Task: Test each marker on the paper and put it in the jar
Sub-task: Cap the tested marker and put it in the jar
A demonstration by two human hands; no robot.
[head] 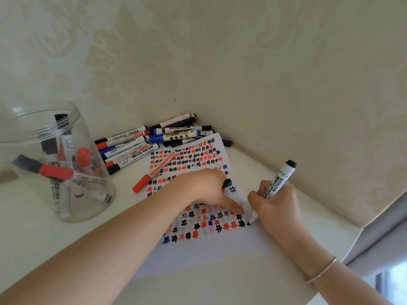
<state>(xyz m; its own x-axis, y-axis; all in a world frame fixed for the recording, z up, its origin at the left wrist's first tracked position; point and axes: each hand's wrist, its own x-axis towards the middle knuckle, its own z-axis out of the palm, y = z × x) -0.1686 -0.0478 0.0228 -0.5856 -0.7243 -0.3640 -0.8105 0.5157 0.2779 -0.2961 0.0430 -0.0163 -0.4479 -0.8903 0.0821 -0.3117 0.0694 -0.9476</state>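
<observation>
Your left hand [204,190] hides most of a black cap [227,183]; the jar [33,128] is cut off at the frame's left edge.

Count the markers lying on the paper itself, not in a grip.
1: a red marker lies loose across the paper, left of the left hand. The pile behind overlaps the paper's far edge, so some there may be hidden.

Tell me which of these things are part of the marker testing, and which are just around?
In the job:
right hand writing with a black marker
left hand pressing the paper, holding a black cap
jar
pile of markers
red marker on the paper

Just around:
bracelet
wallpaper
</observation>
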